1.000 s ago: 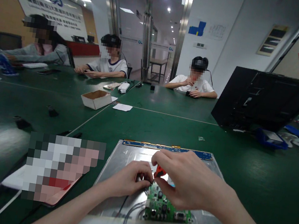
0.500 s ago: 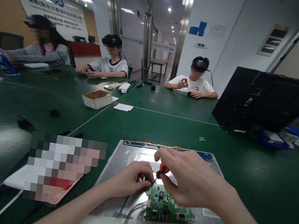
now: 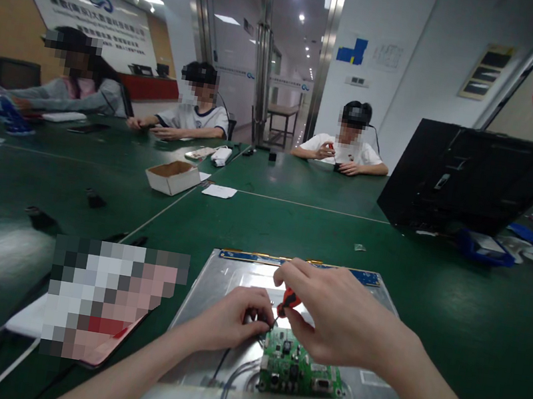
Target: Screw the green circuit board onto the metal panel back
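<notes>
A small screwdriver [image 3: 289, 301] with a red and black handle is gripped by the fingers of my right hand [image 3: 339, 313]. Its thin shaft slants down to the upper left corner of a green circuit board [image 3: 293, 369]. Right by that corner, the fingers of my left hand [image 3: 238, 320] are pinched together close to the shaft's tip. What they hold, if anything, is hidden. The board lies on the silver back of a flat display panel [image 3: 194, 303], which has a blue strip board [image 3: 242, 257] along its far edge. Grey cables [image 3: 226, 392] run beside the green board.
On my left lie a phone in a pink case [image 3: 114, 347] and black connectors [image 3: 95, 198]. An open cardboard box [image 3: 173, 178] stands further off. A black monitor [image 3: 471, 185] leans at the right. Three people sit across the green table [image 3: 292, 230].
The screwdriver handle has turned a little in my right fingers, its red and black parts now facing differently. My left hand keeps its place by the board's corner.
</notes>
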`<action>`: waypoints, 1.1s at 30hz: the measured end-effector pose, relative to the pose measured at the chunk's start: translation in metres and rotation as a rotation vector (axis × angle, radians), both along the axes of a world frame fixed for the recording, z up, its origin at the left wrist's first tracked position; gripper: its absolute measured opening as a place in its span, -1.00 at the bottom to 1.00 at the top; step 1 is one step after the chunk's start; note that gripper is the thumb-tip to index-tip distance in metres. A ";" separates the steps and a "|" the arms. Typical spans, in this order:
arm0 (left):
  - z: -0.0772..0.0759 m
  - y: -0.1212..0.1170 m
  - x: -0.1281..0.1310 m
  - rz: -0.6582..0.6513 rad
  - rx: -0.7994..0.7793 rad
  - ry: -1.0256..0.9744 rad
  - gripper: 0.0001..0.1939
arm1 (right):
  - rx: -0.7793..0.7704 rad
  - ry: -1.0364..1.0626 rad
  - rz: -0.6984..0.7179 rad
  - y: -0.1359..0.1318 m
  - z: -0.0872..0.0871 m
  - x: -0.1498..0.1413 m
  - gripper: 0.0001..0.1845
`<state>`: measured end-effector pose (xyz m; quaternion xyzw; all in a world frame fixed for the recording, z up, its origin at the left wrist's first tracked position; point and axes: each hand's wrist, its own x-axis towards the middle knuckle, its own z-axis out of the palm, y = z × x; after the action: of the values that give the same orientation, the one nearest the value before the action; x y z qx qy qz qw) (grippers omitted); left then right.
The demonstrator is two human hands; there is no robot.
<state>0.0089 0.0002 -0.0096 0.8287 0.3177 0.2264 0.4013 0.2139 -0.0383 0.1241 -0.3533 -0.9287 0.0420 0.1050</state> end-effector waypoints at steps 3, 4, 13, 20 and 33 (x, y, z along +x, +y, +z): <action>0.001 0.000 0.000 0.004 0.000 0.008 -0.92 | -0.003 0.010 -0.006 0.001 -0.001 -0.001 -0.82; 0.001 0.000 0.000 0.004 0.002 0.010 -0.91 | 0.004 0.016 -0.026 0.001 -0.002 -0.001 -0.81; 0.001 -0.001 0.001 0.020 0.008 0.011 -0.91 | 0.049 0.013 -0.022 0.001 -0.004 0.000 -0.76; 0.003 -0.002 0.000 0.028 0.010 0.021 -0.81 | 0.071 0.004 -0.040 -0.001 -0.005 -0.003 -0.82; 0.003 -0.001 0.000 0.017 0.026 0.016 -0.84 | 0.103 -0.039 -0.017 -0.002 -0.004 -0.003 -0.87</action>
<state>0.0092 -0.0009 -0.0063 0.8329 0.3248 0.2273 0.3862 0.2112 -0.0406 0.1205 -0.3560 -0.9285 -0.0136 0.1051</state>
